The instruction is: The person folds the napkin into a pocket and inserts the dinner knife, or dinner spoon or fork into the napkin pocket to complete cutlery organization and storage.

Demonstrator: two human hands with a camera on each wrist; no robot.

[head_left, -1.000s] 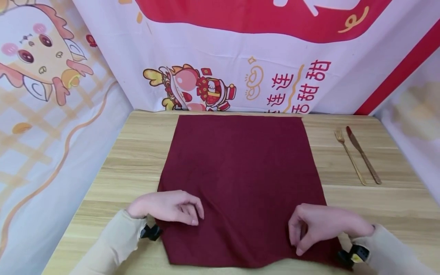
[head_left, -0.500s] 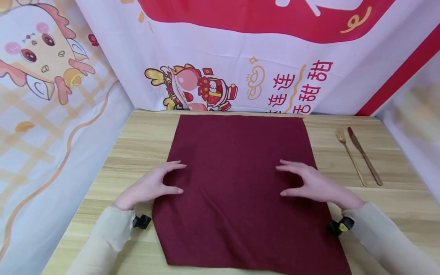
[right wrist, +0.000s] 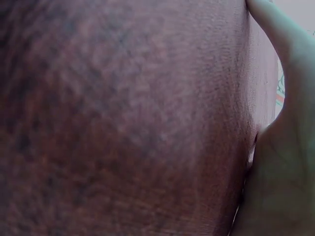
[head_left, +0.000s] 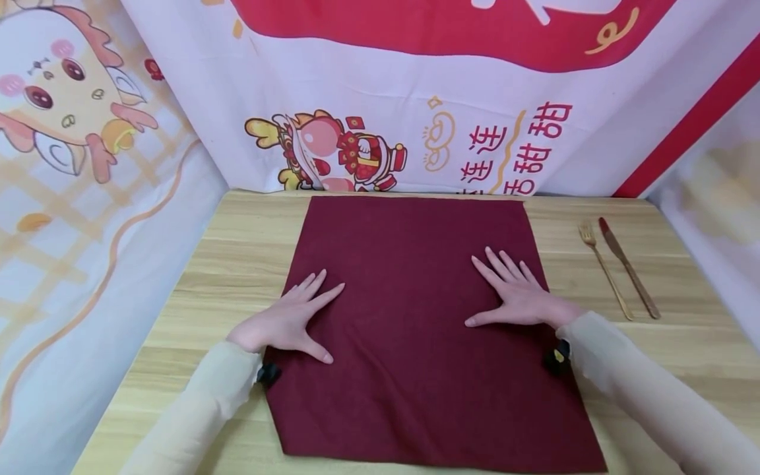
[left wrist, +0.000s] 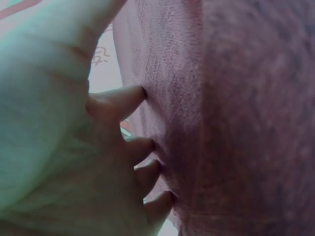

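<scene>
A dark red cloth (head_left: 410,264) lies spread over the wooden table, its far edge near the back. Slanting creases run through its front left part. My left hand (head_left: 291,321) rests on the cloth's left side with fingers spread. In the left wrist view, the fingertips (left wrist: 140,93) of that hand touch the fabric. On the right side of the cloth, my right hand (head_left: 516,297) lies with straight, spread fingers and the thumb pointing inward. Cloth fills most of the right wrist view, with the right hand (right wrist: 280,162) along its edge.
A gold fork (head_left: 605,270) and a gold knife (head_left: 629,267) lie side by side on the right of the wooden table (head_left: 231,264). A printed white curtain (head_left: 380,79) hangs behind the table. More printed fabric (head_left: 89,231) hangs at the left.
Both hands have moved from the cloth's front part toward its middle, and their curled fingers have spread out onto it. The front right edge, bunched earlier, now lies straighter.
</scene>
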